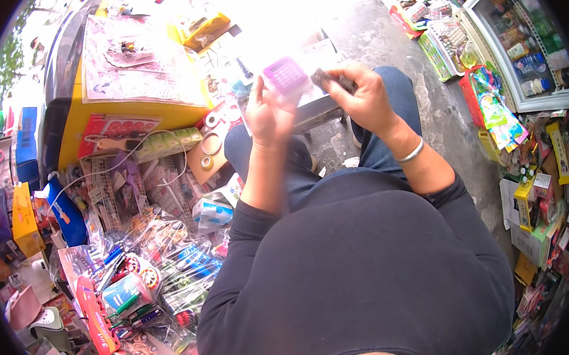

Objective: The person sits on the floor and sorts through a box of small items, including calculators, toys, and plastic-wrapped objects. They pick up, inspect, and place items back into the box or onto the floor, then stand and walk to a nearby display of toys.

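Note:
My left hand, blurred by motion, holds up what looks like a small purple calculator with a grid of keys. Glare washes out part of it. In my right hand is a crumpled dark grey cloth, pinched between thumb and fingers a short way to the right of the calculator. A gap separates the cloth from the calculator. Both hands are above my knees, over a low table whose top is mostly lost in bright light.
At left stands a yellow case with printed sheets on top. Below it lie a tape roll, plastic-wrapped toys and several pens. On the right are a glass-door fridge, a red basket and packed goods.

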